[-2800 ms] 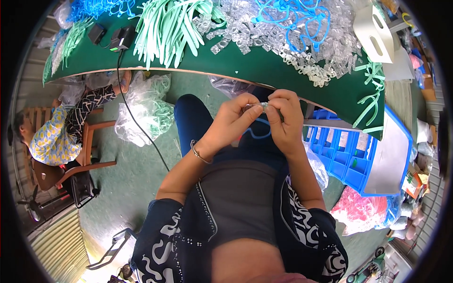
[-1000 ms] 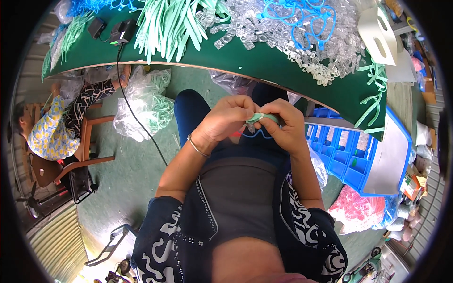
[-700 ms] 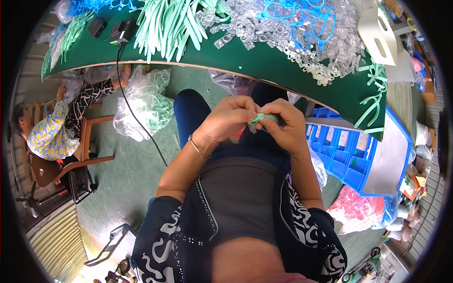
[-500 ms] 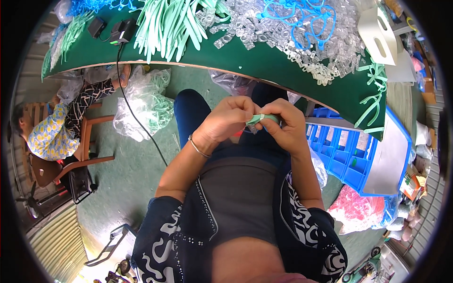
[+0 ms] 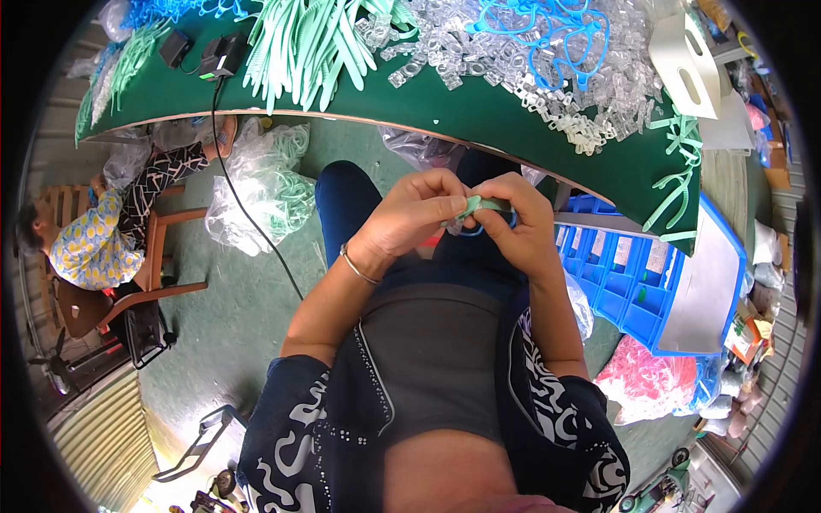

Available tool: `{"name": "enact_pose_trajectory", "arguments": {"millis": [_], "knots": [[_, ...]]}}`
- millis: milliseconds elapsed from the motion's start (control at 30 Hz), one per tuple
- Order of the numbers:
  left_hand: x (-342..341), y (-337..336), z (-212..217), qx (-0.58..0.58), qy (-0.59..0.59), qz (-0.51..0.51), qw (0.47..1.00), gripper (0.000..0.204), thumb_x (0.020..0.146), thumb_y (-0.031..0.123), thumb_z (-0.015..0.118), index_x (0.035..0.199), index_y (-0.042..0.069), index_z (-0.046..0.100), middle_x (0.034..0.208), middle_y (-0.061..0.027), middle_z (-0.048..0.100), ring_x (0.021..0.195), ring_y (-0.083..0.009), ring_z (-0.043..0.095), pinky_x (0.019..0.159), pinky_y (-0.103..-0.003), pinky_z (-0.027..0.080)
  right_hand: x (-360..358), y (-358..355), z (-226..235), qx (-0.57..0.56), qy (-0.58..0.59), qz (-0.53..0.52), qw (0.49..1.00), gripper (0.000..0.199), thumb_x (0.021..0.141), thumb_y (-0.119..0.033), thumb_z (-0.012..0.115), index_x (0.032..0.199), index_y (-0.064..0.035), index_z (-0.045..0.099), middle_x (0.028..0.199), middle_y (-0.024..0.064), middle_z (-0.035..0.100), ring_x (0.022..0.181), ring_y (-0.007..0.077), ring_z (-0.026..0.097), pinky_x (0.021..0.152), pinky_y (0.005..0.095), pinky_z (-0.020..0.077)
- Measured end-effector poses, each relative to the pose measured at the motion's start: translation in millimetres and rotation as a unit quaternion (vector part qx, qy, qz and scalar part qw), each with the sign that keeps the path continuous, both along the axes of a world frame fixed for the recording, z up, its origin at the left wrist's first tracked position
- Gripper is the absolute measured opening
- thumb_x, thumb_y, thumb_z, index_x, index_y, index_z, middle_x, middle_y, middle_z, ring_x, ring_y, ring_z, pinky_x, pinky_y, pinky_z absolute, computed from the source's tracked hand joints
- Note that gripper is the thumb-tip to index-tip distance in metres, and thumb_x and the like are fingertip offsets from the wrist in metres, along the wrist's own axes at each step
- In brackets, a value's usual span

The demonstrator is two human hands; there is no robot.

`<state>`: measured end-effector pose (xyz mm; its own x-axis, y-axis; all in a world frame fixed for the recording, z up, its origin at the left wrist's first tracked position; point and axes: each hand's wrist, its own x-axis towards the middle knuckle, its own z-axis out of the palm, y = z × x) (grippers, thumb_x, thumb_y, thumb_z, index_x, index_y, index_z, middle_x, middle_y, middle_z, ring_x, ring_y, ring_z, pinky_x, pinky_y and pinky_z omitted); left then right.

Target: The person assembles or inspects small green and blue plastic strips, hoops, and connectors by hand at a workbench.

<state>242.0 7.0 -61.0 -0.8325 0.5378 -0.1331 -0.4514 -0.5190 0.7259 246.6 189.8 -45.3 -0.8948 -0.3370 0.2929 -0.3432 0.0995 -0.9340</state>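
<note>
Over my lap, my left hand [image 5: 416,214] pinches a pale green rubbery strap [image 5: 473,204] between thumb and fingers. My right hand [image 5: 523,224] is closed on the same strap from the other side, its thumb and index finger almost touching the left fingertips. A small clear plastic piece [image 5: 454,227] hangs just under the strap between both hands; it looks like one of the buckles, but its shape is partly hidden by fingers. How the strap passes through it cannot be made out.
Ahead, the green table [image 5: 410,103] bears loose green straps [image 5: 308,56], a heap of clear buckles [image 5: 479,51], blue frames [image 5: 590,38] and a white box [image 5: 684,68]. A blue crate [image 5: 633,274] stands at the right; a cable [image 5: 248,214] runs down leftward near a seated person [image 5: 98,231].
My right fingers have shifted slightly up and left along the strap. My left thumb now presses the strap's end, and less of the strap shows at the right fingers.
</note>
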Motion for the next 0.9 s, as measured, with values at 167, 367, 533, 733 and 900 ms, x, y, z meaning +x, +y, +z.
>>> {"name": "enact_pose_trajectory", "arguments": {"millis": [167,367,533,733,900], "knots": [[-1.1,-2.3,2.7,-0.020,0.010,0.006,1.000,0.009,0.083,0.008,0.058,0.082,0.000,0.055,0.084,-0.0088,0.061,0.071,-0.0102,0.056,0.061,-0.021,0.043,-2.6,-0.7,-0.1,0.018,0.026,-0.004,0.999,0.017,0.077,-0.005,0.066,0.092,-0.0002,0.060,0.085,0.0065,0.059,0.076,0.0145,0.056,0.067,0.0241,0.0431],[-1.3,-2.1,11.9,-0.064,0.005,0.022,0.998,0.007,0.081,0.006,0.057,0.078,0.000,0.055,0.087,-0.0106,0.062,0.070,-0.0085,0.053,0.057,-0.019,0.040,-3.7,-0.2,-5.5,0.034,0.041,-0.026,0.998,0.017,0.074,-0.003,0.066,0.090,-0.0012,0.060,0.080,0.0075,0.057,0.069,0.0161,0.058,0.062,0.0244,0.0439],[-2.3,-0.5,13.5,-0.029,-0.006,0.032,0.999,0.006,0.078,0.003,0.056,0.075,0.000,0.053,0.087,-0.0133,0.061,0.071,-0.0106,0.054,0.059,-0.020,0.041,1.3,-7.1,-10.3,-0.116,-0.074,-0.022,0.990,0.014,0.075,-0.001,0.066,0.086,0.0001,0.058,0.080,0.0045,0.054,0.070,0.0118,0.057,0.061,0.0231,0.0432],[-3.3,0.3,12.2,-0.032,0.011,0.021,0.999,0.006,0.079,0.001,0.056,0.074,-0.001,0.053,0.086,-0.0139,0.061,0.075,-0.0137,0.056,0.067,-0.025,0.045,3.0,-8.2,-13.9,-0.147,-0.111,-0.013,0.983,0.015,0.075,-0.004,0.067,0.086,-0.0005,0.058,0.080,0.0039,0.054,0.072,0.0111,0.056,0.062,0.0229,0.0422],[-4.9,-1.4,10.8,-0.049,0.014,0.005,0.999,0.008,0.082,0.005,0.059,0.080,-0.002,0.055,0.086,-0.0112,0.061,0.074,-0.0120,0.057,0.065,-0.023,0.045,-2.9,-2.0,-12.4,-0.067,-0.064,-0.008,0.996,0.019,0.072,-0.007,0.070,0.087,-0.0017,0.060,0.080,0.0057,0.055,0.074,0.0148,0.056,0.064,0.0257,0.0428]]}}
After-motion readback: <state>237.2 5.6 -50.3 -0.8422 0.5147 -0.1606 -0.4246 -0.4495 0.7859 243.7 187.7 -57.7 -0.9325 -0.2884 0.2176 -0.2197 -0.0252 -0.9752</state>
